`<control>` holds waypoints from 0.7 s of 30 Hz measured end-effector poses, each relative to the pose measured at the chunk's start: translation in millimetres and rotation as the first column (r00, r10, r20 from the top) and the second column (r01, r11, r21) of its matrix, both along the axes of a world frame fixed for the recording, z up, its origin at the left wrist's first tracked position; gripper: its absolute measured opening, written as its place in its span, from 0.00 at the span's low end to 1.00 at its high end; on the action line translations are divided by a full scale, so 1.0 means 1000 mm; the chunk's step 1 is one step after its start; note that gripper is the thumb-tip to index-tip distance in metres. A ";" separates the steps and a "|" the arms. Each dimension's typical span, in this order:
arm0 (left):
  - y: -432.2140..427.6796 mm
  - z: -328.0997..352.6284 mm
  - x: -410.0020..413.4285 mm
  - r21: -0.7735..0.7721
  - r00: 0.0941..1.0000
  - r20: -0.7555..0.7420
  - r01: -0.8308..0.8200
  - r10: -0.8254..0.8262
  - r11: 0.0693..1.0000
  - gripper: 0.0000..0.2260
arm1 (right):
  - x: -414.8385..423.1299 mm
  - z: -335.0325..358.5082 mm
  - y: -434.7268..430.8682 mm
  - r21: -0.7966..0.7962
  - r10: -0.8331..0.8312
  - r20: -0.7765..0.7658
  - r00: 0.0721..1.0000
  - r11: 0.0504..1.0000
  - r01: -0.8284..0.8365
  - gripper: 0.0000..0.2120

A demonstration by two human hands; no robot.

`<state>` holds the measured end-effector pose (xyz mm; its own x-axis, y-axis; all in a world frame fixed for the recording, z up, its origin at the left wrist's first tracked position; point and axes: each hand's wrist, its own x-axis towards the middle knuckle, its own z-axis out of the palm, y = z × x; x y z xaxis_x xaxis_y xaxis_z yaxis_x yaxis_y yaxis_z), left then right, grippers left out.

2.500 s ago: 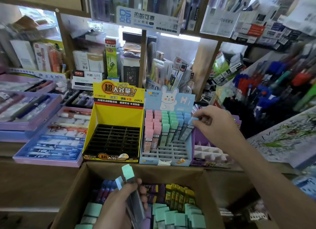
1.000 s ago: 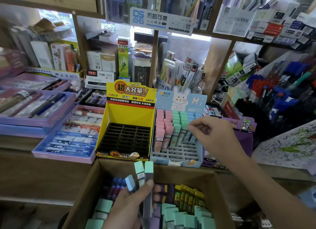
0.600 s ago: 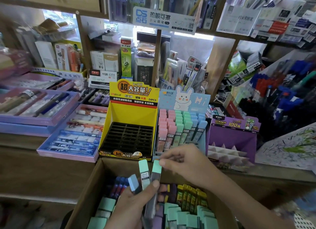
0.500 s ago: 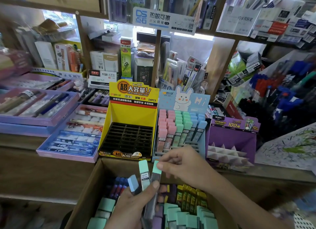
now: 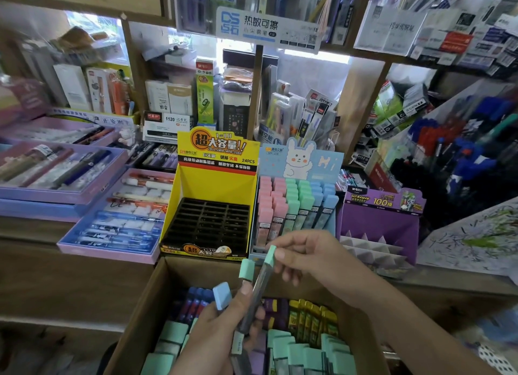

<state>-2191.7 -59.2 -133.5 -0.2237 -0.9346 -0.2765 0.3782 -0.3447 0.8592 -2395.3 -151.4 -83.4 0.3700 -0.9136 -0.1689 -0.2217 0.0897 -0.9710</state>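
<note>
Pinching slim green-capped case [image 5: 263,279], right hand [image 5: 311,257] curled.

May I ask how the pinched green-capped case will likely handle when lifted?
Probably stiff and light: the case is a slim straight stick that the right hand pinches by fingertips alone. Its smooth clear body may slip from the left hand; its boxy cap should resist rolling.

Slim plastic lead cases, held lower centre: three. One blue-capped case [image 5: 222,295], one mint-capped case [image 5: 246,268], a second mint-capped case [image 5: 270,254].
Cardboard display boxes, mid-frame: three. Yellow display box [image 5: 215,184], pale-blue display box [image 5: 328,161], purple display box [image 5: 375,223].
Brown cardboard carton [image 5: 193,273], bottom: one.
</note>
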 end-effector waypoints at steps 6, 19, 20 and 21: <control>-0.016 0.000 -0.008 0.055 0.987 0.157 -0.056 0.047 0.997 0.09 | 0.001 0.000 0.000 0.086 -0.020 0.047 0.999 0.996 0.016 0.11; -0.037 -0.028 -0.004 0.264 0.988 0.009 -0.154 0.157 0.952 0.11 | -0.036 0.041 -0.010 -0.208 -0.288 -0.068 0.955 0.940 0.269 0.05; -0.039 -0.030 -0.004 0.273 0.988 -0.005 -0.149 0.156 0.950 0.12 | -0.040 0.044 -0.012 -0.260 -0.335 -0.071 0.939 0.916 0.307 0.05; -0.041 -0.033 -0.004 0.285 0.987 -0.021 -0.146 0.158 0.947 0.12 | -0.044 0.046 -0.014 -0.308 -0.374 -0.073 0.925 0.890 0.336 0.05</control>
